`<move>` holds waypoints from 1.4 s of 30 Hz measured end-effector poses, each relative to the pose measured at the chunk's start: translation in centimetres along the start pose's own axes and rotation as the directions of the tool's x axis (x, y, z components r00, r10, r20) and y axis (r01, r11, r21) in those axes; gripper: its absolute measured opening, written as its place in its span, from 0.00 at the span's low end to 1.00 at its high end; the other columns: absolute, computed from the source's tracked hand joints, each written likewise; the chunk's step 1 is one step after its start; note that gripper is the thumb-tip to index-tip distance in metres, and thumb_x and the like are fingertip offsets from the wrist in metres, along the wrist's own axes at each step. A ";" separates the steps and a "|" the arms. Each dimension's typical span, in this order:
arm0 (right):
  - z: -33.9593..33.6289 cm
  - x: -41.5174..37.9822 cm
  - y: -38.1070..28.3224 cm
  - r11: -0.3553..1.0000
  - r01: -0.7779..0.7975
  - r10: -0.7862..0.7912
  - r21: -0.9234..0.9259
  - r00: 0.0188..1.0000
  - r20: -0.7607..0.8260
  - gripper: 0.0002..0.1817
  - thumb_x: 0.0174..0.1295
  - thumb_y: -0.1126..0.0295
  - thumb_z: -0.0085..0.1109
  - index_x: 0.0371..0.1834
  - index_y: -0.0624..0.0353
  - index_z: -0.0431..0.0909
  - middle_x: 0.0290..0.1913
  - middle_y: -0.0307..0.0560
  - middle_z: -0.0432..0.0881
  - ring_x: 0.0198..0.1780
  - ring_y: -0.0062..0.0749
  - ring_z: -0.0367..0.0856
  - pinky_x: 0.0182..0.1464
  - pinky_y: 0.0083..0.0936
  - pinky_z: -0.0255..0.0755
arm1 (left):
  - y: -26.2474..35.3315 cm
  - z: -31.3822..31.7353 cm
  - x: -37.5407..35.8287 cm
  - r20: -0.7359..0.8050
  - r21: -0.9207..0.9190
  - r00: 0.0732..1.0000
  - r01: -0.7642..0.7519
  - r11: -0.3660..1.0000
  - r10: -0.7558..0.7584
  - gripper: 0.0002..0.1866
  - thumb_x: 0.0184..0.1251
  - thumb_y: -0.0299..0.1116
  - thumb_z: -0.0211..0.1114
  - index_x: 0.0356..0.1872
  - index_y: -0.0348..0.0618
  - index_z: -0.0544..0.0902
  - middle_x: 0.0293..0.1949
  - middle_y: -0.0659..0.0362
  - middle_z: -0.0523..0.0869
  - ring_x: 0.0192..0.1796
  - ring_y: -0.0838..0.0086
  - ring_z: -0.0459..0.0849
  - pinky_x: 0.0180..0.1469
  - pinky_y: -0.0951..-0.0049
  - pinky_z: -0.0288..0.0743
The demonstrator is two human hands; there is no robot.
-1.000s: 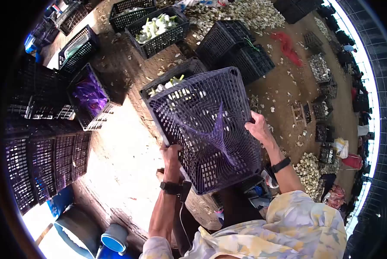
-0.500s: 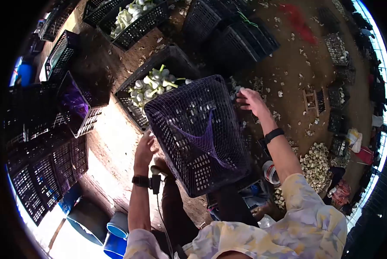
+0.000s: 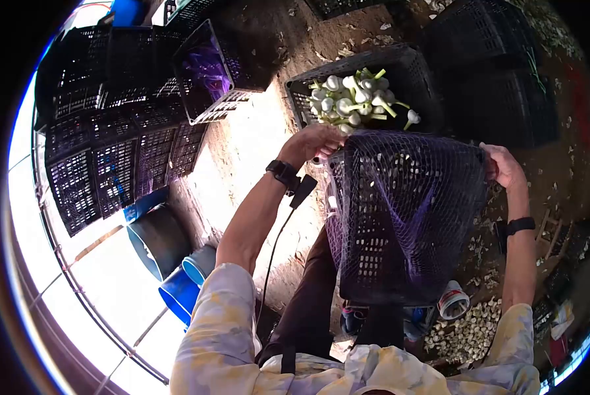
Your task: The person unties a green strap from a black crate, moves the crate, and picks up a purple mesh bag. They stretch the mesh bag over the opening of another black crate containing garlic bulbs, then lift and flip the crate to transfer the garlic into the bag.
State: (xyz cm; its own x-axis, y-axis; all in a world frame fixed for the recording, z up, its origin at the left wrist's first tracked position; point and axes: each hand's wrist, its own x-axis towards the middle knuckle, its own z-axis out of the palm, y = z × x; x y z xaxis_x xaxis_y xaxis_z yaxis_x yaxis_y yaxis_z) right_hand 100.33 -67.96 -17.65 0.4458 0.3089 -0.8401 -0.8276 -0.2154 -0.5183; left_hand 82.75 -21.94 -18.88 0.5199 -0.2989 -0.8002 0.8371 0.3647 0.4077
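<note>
A black plastic crate with purple netting (image 3: 407, 217) over its opening lies across my legs. My left hand (image 3: 318, 141) is at its far left corner, fingers bent over the rim and net. On the far right corner, my right hand (image 3: 500, 164) has its fingers closed round the edge; the fingertips are partly hidden. Just beyond the netted crate is another black crate (image 3: 400, 59) with white garlic bulbs (image 3: 354, 99) on short green stems in its left part.
Stacked black crates (image 3: 110, 131) stand at the left, one holding purple netting (image 3: 209, 69). Blue buckets (image 3: 180, 289) are at the lower left. A white tub (image 3: 453, 301) and loose garlic bulbs (image 3: 466, 336) lie at the lower right. Dark crates (image 3: 499, 92) stand at the upper right.
Both hands were open and apart from the netted crate; they now grip its far corners, with the net drawn over its left side. The view has turned left.
</note>
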 end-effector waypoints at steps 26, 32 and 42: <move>2.1 4.1 3.3 0.603 0.443 -0.747 -0.664 0.606 -0.275 0.10 0.58 0.66 0.57 0.27 0.63 0.77 0.20 0.41 0.75 0.25 0.21 0.72 0.30 0.22 0.67 | -3.6 2.5 8.6 -0.534 0.310 0.655 -0.436 0.845 0.534 0.04 0.62 0.27 0.57 0.29 0.40 0.78 0.21 0.63 0.78 0.21 0.77 0.80 0.21 0.80 0.71; 1.9 5.2 5.8 0.659 0.689 -0.740 -0.302 0.665 -0.099 0.07 0.62 0.69 0.55 0.31 0.61 0.77 0.26 0.37 0.78 0.27 0.20 0.75 0.33 0.20 0.71 | -4.3 1.6 9.1 -0.609 0.101 0.710 -0.372 0.923 0.353 0.03 0.63 0.25 0.57 0.32 0.38 0.78 0.24 0.60 0.80 0.20 0.77 0.78 0.22 0.78 0.74; -2.9 -4.9 15.3 0.998 0.040 -0.048 -0.056 0.988 -0.144 0.17 0.65 0.56 0.51 0.43 0.59 0.78 0.35 0.38 0.80 0.35 0.24 0.77 0.31 0.25 0.72 | -20.5 -4.3 2.1 -0.577 0.678 0.653 0.048 0.734 0.490 0.15 0.54 0.38 0.63 0.38 0.38 0.78 0.28 0.56 0.81 0.29 0.71 0.79 0.25 0.69 0.75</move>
State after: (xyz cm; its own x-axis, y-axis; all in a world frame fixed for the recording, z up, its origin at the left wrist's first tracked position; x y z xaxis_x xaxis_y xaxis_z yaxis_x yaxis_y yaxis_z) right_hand 86.40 -75.43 -21.91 0.5293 0.1825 -0.8286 -0.7887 -0.2541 -0.5598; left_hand 65.94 -26.27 -30.76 0.6519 0.4926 -0.5765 0.7544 -0.3443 0.5589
